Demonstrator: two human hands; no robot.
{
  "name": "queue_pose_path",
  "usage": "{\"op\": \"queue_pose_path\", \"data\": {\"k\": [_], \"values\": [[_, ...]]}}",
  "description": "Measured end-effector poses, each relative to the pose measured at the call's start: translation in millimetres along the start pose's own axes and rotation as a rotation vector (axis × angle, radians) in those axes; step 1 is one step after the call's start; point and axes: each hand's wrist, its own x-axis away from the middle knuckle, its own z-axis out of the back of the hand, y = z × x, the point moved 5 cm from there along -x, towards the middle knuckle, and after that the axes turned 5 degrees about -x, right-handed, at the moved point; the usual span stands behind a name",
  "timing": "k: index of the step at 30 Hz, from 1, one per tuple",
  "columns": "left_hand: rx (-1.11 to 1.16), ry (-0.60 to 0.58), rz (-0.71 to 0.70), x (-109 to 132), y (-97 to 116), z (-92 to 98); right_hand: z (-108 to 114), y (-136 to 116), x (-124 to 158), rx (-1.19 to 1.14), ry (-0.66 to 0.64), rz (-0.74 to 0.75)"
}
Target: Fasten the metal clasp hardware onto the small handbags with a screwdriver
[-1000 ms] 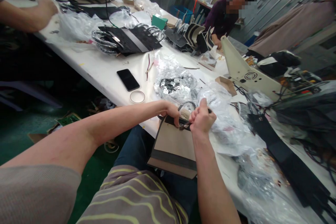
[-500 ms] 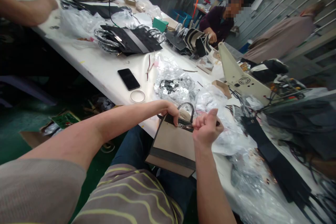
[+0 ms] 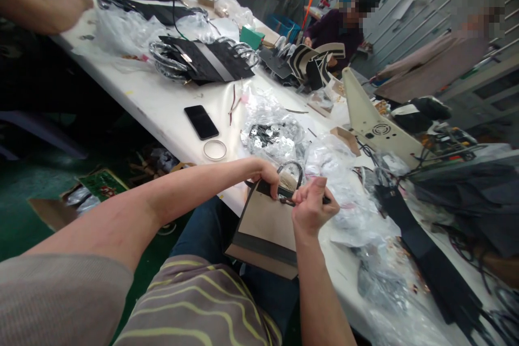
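A small tan bag (image 3: 267,224) with a black band and black top trim rests against the table edge over my lap. My left hand (image 3: 265,174) is closed on its top edge beside the curved black handle (image 3: 291,168). My right hand (image 3: 310,206) is fisted at the trim and grips a thin dark tool whose tip pokes out to the right. Clear plastic wrap (image 3: 344,194) lies just beyond both hands.
On the white table (image 3: 162,108) lie a black phone (image 3: 201,121), a clear ring (image 3: 214,150), a bag of small black parts (image 3: 270,135) and stacked black bag panels (image 3: 206,59). Another person's arms (image 3: 44,8) work at far left. A seated person (image 3: 338,27) is at the far end.
My right hand has dropped slightly and turned at the bag's trim, thumb folding down. The view shifted a little; the people at the far end moved.
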Motion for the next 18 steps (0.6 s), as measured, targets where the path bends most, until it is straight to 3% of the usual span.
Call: {"op": "queue_pose_path", "data": {"k": [4, 11, 18], "values": [[0.029, 0.0, 0.014, -5, -1, 2.5, -5, -7, -3, -0.093, -0.012, 0.059], [-0.008, 0.033, -0.076, -9, -5, 2.4, -15, 9, 2, 0.029, -0.028, 0.018], [-0.02, -0.003, -0.121, -6, -2, 0.8, -7, 14, -48, -0.108, -0.073, -0.258]]}}
